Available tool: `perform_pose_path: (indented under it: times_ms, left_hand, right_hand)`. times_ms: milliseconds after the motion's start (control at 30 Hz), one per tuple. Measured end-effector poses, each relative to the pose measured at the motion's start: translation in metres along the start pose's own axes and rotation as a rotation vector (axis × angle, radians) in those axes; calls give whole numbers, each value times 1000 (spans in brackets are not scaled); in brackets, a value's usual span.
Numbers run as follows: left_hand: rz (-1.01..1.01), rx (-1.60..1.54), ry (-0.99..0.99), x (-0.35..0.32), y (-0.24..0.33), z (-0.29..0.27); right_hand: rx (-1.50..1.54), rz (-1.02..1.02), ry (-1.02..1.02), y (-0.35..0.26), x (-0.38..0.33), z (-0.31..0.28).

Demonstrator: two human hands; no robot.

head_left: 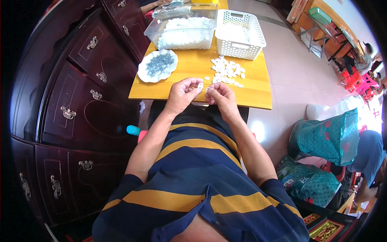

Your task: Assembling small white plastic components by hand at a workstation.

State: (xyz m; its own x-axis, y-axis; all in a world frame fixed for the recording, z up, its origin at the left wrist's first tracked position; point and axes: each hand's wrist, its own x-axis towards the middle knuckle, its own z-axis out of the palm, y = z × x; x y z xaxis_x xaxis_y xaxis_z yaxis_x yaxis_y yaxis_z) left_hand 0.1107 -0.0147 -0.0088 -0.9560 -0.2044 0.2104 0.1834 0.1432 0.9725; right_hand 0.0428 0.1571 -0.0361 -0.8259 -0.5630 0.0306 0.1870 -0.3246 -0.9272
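Note:
Both my hands are at the near edge of a yellow wooden table (189,64). My left hand (179,96) pinches a small white plastic piece (200,85) between thumb and fingers. Just to its right, the fingertips of my right hand (224,99) are pressed together on something small and pale, too small to name. Past my right hand lies a loose pile of similar white pieces (226,69), with a single one (207,78) apart from it. To the left, a white wavy-rimmed dish (143,76) holds many thin dark grey bits (159,64).
At the back stand a clear plastic bin (151,35) full of white pieces and a white perforated basket (241,51). A dark wooden cabinet (96,117) lines the left. Teal bags (322,135) sit on the right floor, beside another person (367,153). Another person's hand (162,2) shows at the top.

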Motion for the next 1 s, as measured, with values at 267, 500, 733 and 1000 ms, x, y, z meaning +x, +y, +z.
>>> perform_pose_path:
  times_ms: [267,500,733,1000]
  left_hand:
    - [33,24,-26,0,-2,1]
    - [34,81,-49,-1,-4,1]
    - [73,186,-85,0,0,0]
    - [129,275,-147,1,2,-8]
  right_hand:
    - [2,43,7,-5,-3,2]
    - [-30,36,1,-3,-1,-2]
    - [-40,3,-31,-1,-1,-1]
    - [-72,120,-69,-4,-2,1]
